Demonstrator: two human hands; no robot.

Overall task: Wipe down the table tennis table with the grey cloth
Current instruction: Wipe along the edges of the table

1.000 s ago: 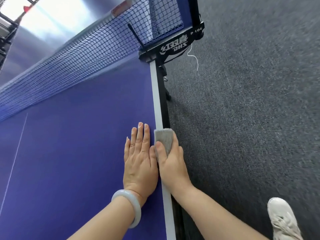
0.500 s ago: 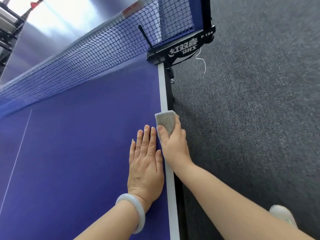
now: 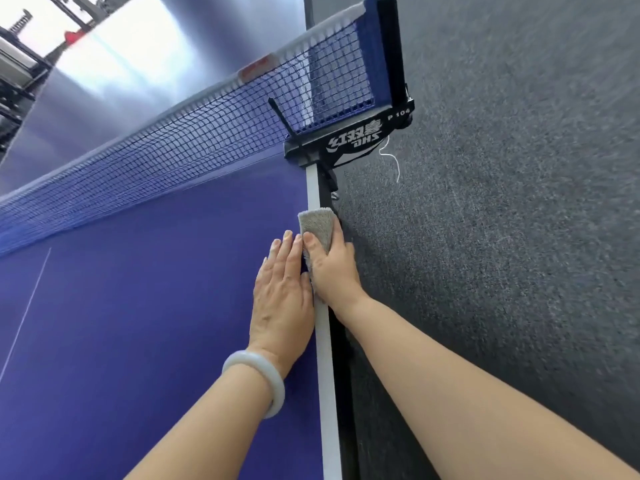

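I see my right hand (image 3: 334,271) gripping the folded grey fabric cloth (image 3: 317,226), thumb curled on top. It presses the cloth on the white side edge of the blue table tennis table (image 3: 138,306), near the black net clamp (image 3: 349,143). My left hand (image 3: 282,296) lies flat with straight fingers, touching the right hand, further from the clamp. It wears a pale round bangle (image 3: 256,379).

— Surface?
— Blue table tennis table (image 3: 138,306), white edge line (image 3: 323,358).
— Resting on it?
— Net clamp (image 3: 349,140) at the edge; left hand (image 3: 282,296) flat; grey cloth (image 3: 317,225) over the edge line, gripped by the right hand (image 3: 334,268).
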